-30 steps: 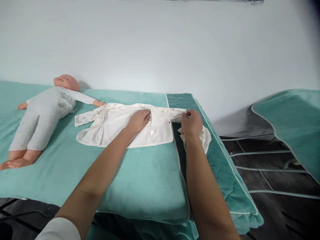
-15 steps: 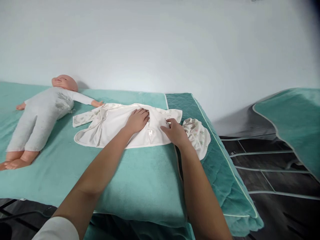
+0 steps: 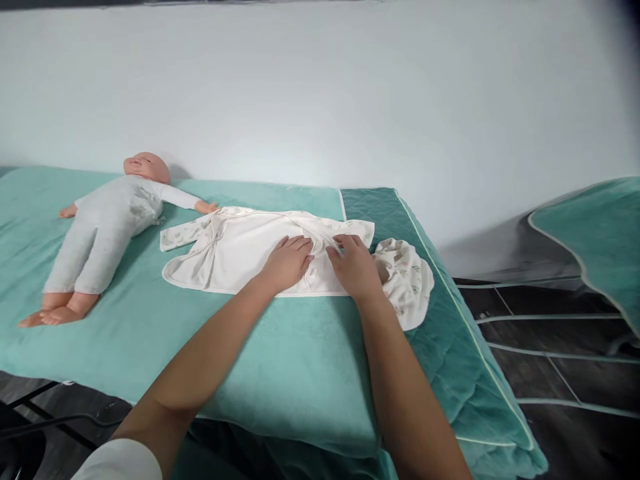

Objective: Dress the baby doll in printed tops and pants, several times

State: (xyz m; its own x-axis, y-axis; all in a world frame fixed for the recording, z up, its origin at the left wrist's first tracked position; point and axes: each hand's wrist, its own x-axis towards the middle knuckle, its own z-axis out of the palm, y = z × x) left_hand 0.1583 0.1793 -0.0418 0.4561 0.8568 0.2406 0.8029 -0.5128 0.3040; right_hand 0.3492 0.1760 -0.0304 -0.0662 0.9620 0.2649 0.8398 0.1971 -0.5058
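Observation:
A white baby top (image 3: 245,243) with small printed figures on its sleeves lies spread open on the green cover. My left hand (image 3: 289,263) rests flat on the middle of it, fingers stretched out. Over its right part, my right hand (image 3: 356,265) pinches a fold of the cloth between thumb and fingers. Just right of that hand sits a bunched printed baby garment (image 3: 407,280). To the left, a baby doll (image 3: 113,217) in a white bodysuit lies on its back, one hand reaching the top's far edge.
The green cover (image 3: 240,373) lies over a bed against the pale wall (image 3: 310,100). A darker quilted cover (image 3: 465,393) drapes its right end. Beyond are metal bars (image 3: 555,319) over a dark floor and another green cloth (image 3: 595,240).
The view has shifted slightly, so the doll and top sit further right. The raised fold by my right hand now lies flatter and more to the right. My left hand stays on the top.

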